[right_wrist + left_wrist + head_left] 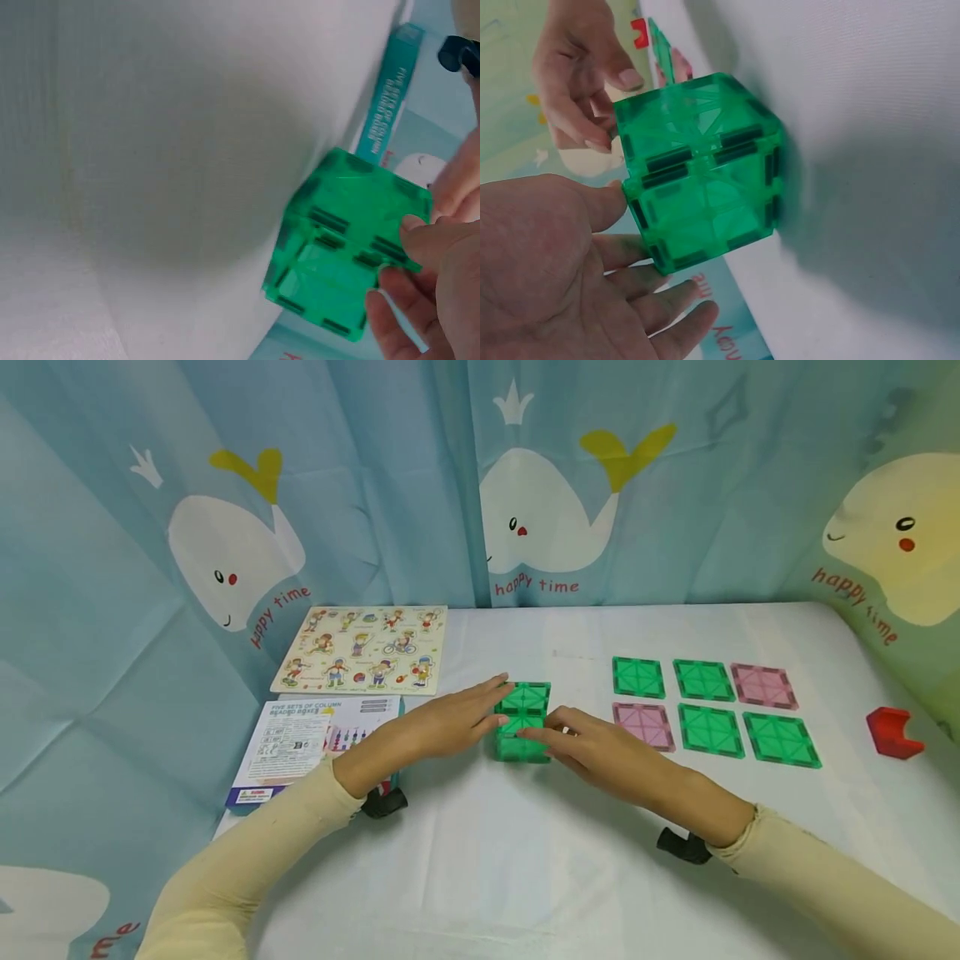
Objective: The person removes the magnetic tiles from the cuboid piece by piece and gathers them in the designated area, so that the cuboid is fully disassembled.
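A box shape of green see-through magnetic tiles [522, 748] stands on the white table between both hands. In the left wrist view, two of its tile faces [705, 202] meet along a dark-dotted seam. My left hand [457, 720] touches its left side with fingers extended; the thumb lies near an upper edge. From the right, my right hand [600, 747] pinches an upper edge with thumb and fingertips. The right wrist view shows that thumb [424, 236] on the green surface. What lies inside the box shape is hard to make out.
Flat green tiles [711, 729] and pink tiles [763, 685] lie in two rows on the right. Beyond them sits a red curved block [892, 732]. A picture board [358, 650] and a beaded-column box [292, 743] lie on the left. A whale-print curtain [420, 493] hangs behind.
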Demonstrator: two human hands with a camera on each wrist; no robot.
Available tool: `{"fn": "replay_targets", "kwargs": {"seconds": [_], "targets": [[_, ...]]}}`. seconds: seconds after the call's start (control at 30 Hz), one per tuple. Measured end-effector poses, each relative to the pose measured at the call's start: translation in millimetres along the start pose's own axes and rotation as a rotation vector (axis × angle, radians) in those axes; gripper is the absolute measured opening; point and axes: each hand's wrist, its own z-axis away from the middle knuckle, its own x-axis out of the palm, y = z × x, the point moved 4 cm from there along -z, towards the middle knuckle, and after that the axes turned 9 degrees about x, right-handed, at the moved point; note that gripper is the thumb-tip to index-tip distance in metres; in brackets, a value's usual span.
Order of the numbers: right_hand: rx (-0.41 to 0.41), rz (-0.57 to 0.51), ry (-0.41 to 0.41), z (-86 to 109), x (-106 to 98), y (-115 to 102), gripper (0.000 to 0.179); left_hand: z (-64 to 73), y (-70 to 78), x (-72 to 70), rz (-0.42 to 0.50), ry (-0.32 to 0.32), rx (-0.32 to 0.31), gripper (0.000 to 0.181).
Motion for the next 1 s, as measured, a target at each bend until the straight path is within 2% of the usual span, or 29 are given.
{"fn": "replay_targets", "kwargs": {"seconds": [0.17,0.4,0.57,0.73,1.0], "targets": [[-0.011,0.004,-0.023,-1.1,8,-1,0.066,-1.0,0.5,2.1,-0.01,0.0,0.01,0.065],[-0.017,0.071,-0.051,-2.2,11,-5,0.075,-1.1,1.6,2.9,-0.015,-0.003,0.013,0.064],[-0.006,0.073,-0.036,-2.0,11,-8,0.066,-1.0,2.3,2.8,-0.026,-0.003,0.011,0.064],[0.018,0.02,-0.022,-0.6,8,-14,0.063,-0.7,2.1,1.7,-0.043,-0.008,0.001,0.065],[0.134,-0.087,-0.045,5.5,-2,-13,0.064,-1.1,2.5,2.3,-0.028,-0.026,-0.01,0.068]]}}
